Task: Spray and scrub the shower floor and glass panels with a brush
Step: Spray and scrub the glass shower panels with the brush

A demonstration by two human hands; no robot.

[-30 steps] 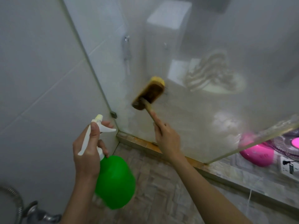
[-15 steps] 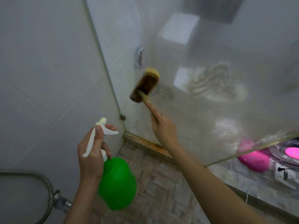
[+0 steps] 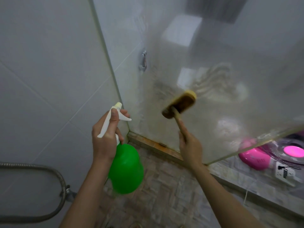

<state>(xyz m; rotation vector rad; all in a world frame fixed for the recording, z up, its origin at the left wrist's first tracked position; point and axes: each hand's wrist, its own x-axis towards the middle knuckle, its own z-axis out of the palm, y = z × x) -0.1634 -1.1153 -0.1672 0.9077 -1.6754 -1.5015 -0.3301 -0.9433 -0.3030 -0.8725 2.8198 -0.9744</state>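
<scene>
Fingers tight around brush (image 3: 180, 104) in right hand (image 3: 190, 148), around spray bottle (image 3: 126, 168) in left hand (image 3: 103, 137).

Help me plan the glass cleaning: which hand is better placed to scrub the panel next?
Right, I'd judge. The right hand grips the brush, whose head is at the glass panel; the left hand holds the green spray bottle short of it.

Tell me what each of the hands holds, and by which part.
Left hand grips the green spray bottle at its white trigger neck. Right hand grips the brush by the lower end of its handle.
</scene>
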